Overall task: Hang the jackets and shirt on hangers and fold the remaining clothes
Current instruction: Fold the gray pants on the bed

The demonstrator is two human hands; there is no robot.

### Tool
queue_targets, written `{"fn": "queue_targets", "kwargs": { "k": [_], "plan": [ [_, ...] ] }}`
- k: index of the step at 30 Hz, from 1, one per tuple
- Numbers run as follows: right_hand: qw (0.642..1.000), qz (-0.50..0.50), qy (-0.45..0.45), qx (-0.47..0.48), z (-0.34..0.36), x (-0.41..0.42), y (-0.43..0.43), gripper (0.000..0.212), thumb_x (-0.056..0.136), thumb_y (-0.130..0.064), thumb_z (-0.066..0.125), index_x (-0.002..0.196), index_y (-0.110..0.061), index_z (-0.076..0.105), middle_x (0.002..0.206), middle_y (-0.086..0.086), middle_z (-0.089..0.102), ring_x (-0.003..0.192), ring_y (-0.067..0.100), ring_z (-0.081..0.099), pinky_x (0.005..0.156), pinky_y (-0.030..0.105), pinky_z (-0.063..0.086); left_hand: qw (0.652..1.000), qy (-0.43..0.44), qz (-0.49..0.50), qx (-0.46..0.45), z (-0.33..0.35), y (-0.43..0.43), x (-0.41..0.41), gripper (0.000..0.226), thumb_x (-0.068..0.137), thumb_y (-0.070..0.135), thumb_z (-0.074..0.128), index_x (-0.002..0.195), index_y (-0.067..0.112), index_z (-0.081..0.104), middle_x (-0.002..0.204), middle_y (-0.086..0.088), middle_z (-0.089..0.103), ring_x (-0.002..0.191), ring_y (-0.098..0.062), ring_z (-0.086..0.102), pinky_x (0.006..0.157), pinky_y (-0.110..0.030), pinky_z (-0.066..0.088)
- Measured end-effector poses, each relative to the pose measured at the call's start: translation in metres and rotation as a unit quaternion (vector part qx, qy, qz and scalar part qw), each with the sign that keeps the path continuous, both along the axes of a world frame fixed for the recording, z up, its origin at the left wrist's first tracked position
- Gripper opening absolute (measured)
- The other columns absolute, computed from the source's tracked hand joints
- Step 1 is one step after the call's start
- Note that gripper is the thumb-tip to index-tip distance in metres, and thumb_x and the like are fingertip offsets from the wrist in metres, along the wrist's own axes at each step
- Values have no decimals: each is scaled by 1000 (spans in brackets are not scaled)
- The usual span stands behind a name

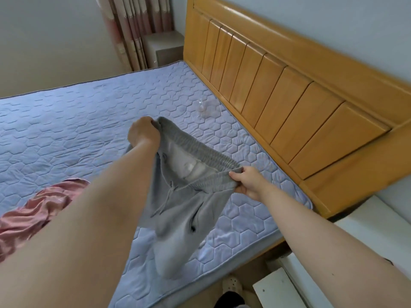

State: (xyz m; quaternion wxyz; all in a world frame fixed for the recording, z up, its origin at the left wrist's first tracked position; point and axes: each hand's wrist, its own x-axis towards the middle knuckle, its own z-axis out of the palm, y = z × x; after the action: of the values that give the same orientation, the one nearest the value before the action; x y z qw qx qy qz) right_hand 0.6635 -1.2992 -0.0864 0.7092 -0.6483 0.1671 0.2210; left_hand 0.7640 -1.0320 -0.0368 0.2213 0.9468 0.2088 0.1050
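Grey sweatpants (182, 210) held up mid-frame above bed (66, 130). Left hand (143, 133) and right hand (248, 182) pinched closed on the waistband ends. Pink garment (37, 212) lower left.

No lettering, brand mark, number or sign can be read anywhere in this bedroom view. The pale patch inside the waistband of the grey sweatpants (184, 196) may be a label, but it is too blurred to make out any print. The quilted bed cover (66, 130) and the wooden headboard (278, 90) carry patterns and grooves only.
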Motion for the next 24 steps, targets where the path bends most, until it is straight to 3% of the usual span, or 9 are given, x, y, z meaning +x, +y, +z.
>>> {"fn": "queue_targets", "kwargs": {
  "k": [5,8,10,11,13,15,17,19,24],
  "plan": [
    [992,-86,84,23,-102,58,-71,13,99,1,41,99,1,54,100,14,61,84,25,61,60,37,58,993,49,-45,-93,-92,-109,87,29,95,18,47,118,15,64,120,-13,62,111,-34,56,83,-37,45],
    [978,-135,133,-83,-177,88,-136,24,98,-1,44,121,-3,51,109,16,57,102,33,58,88,51,49,950,119,-118,-263,-161,-185,127,67,96,23,52,152,20,16,126,-4,58,122,-30,52,91,-36,46],
    [950,-107,156,-248,-227,95,-182,26,87,-8,58,113,-12,54,97,15,57,90,29,58,94,52,44,919,169,-158,-320,-211,-224,131,86,93,19,58,153,20,-4,145,-11,43,128,-31,47,99,-37,43],
    [929,-68,176,-318,-250,96,-202,29,82,-12,60,111,-12,55,97,16,59,87,27,57,92,48,45,916,193,-165,-312,-238,-235,125,87,93,16,58,153,20,-4,150,-11,37,129,-31,46,100,-36,40],
    [897,-12,209,-389,-282,92,-220,38,87,-10,57,124,-5,55,120,19,59,103,28,56,92,38,42,914,237,-166,-284,-294,-238,101,84,91,12,56,153,21,0,152,-7,35,128,-29,47,98,-34,39],
    [890,28,212,-403,-302,86,-216,39,91,-6,52,130,-2,51,132,18,54,120,32,50,99,35,38,910,288,-155,-256,-344,-221,71,80,90,11,53,154,22,5,153,-5,32,129,-28,46,99,-34,40],
    [891,66,194,-406,-320,83,-197,36,92,-4,49,128,-2,50,130,18,53,118,33,50,93,32,39,907,338,-116,-221,-383,-192,43,74,91,10,49,153,22,10,155,-5,27,132,-27,42,101,-37,41],
    [880,123,150,-434,-334,84,-173,35,92,-8,48,127,-8,49,131,14,49,115,31,50,89,32,40,907,361,-90,-197,-409,-164,20,71,90,7,47,152,19,16,155,-5,26,136,-25,36,105,-36,36],
    [833,225,-25,-505,-360,99,-105,41,89,-10,49,130,-11,48,137,6,39,127,24,36,104,35,34,913,357,-112,-163,-447,-124,-7,66,87,4,48,149,12,27,153,-8,30,140,-25,29,113,-35,28]
  ]
}}
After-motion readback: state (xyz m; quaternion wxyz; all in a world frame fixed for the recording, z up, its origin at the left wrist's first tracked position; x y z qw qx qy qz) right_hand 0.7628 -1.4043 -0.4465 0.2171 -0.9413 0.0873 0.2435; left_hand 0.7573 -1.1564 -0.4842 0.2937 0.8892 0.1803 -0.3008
